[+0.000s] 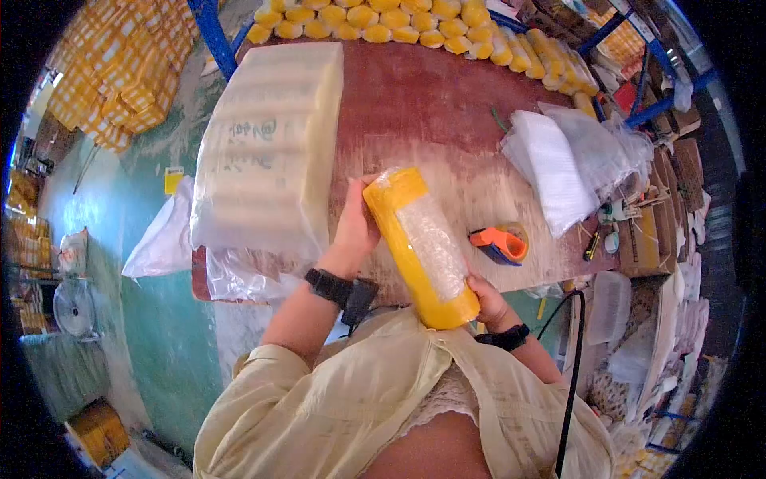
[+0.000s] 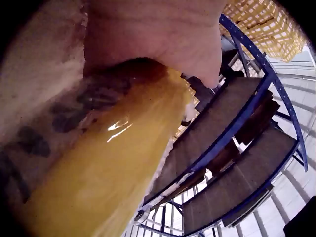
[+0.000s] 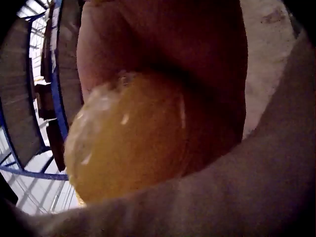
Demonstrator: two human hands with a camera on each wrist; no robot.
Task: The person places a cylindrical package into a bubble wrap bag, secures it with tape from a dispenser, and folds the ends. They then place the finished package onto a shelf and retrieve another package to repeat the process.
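Observation:
A long package (image 1: pixel 427 239) bound in yellow tape, with a whitish strip of clear plastic wrap along its upper face, is held slantwise in front of the chest. My left hand (image 1: pixel 357 219) grips its far left end, most of the fingers hidden beneath. At the near right end my right hand (image 1: pixel 488 302) holds it from the side. In the left wrist view the glossy yellow side of the package (image 2: pixel 113 158) runs down from the palm (image 2: pixel 153 39). The right wrist view has its rounded taped end (image 3: pixel 138 138) against the hand (image 3: pixel 158 39).
An orange tape dispenser (image 1: pixel 501 244) lies on the table (image 1: pixel 399 104), right of the package. A large plastic-wrapped bundle (image 1: pixel 263 148) stands at left, white foam sheets (image 1: pixel 550 172) at right. Several yellow-wrapped rolls (image 1: pixel 375 20) are stacked along the back, near blue rack posts (image 1: pixel 211 36).

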